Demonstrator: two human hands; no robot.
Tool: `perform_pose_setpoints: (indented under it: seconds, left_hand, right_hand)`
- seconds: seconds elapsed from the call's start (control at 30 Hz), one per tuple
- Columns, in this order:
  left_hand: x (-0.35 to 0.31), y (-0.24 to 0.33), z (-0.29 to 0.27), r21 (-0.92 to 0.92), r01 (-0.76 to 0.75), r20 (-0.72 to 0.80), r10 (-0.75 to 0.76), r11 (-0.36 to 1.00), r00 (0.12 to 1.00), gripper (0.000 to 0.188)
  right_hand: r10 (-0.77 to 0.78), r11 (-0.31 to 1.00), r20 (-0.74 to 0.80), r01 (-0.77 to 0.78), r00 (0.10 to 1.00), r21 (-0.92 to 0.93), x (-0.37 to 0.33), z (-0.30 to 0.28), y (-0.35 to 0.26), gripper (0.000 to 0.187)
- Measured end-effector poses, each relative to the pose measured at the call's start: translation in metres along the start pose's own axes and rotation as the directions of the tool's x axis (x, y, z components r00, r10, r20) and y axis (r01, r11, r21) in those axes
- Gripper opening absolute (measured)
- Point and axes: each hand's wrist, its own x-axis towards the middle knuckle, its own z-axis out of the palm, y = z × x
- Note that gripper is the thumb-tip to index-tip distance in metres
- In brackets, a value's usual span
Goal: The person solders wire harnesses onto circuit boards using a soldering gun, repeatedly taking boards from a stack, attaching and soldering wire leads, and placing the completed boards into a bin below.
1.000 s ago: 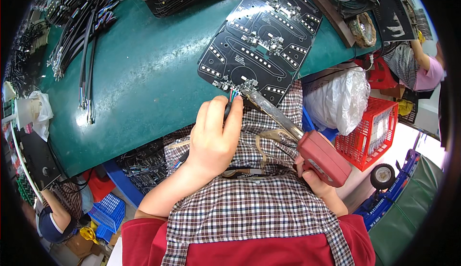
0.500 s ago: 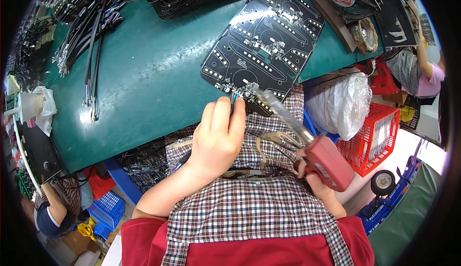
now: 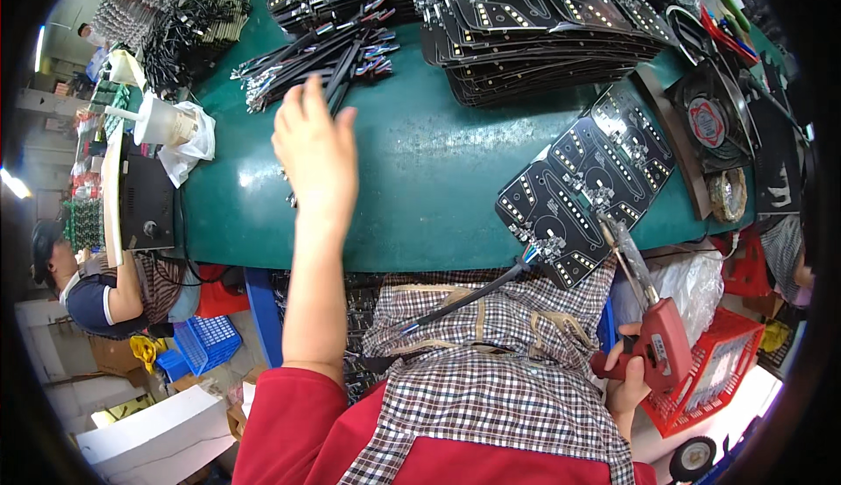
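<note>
Left hand (image 3: 320, 156), fingers wide, over wires (image 3: 267, 82) well left of board (image 3: 587, 187); contact unclear. Cable (image 3: 473, 297) runs off board's near edge; a snag could pull it loose. Board's near corner overhangs table (image 3: 420, 196): bump could shift it. Right hand (image 3: 629, 383) grips iron (image 3: 663, 345), right of board; drift could scorch it.

Bare green tabletop (image 3: 425, 191) leaves passage between the left hand (image 3: 317, 154) and LED circuit panel (image 3: 574, 171); stacked circuit boards (image 3: 534, 57) block the far side.

Cables (image 3: 343, 63) partly behind left hand (image 3: 317, 152)
</note>
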Motion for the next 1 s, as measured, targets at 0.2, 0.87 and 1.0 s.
perform_pose_setpoints:
  seconds: [0.2, 0.87, 1.0]
  left_hand:
    - [-0.018, -0.051, -0.003, -0.211, -0.125, 0.298, 0.185, 0.970, 0.936, 0.036]
    - [-0.053, 0.000, -0.057, -0.296, -0.045, 0.389, 0.163, 0.954, 0.907, 0.039]
    - [-0.031, 0.027, -0.023, -0.419, -0.103, 0.403, 0.286, 0.902, 0.869, 0.028]
  right_hand:
    - [0.018, 0.998, 0.043, -0.021, 0.999, 0.059, 0.004, 0.000, 0.004, 0.055]
    - [-0.030, 0.996, 0.001, 0.030, 1.000, 0.089, 0.022, 0.001, 0.004, 0.051]
    - [-0.036, 0.997, 0.038, 0.033, 0.999, 0.063, 0.025, -0.002, 0.000, 0.056]
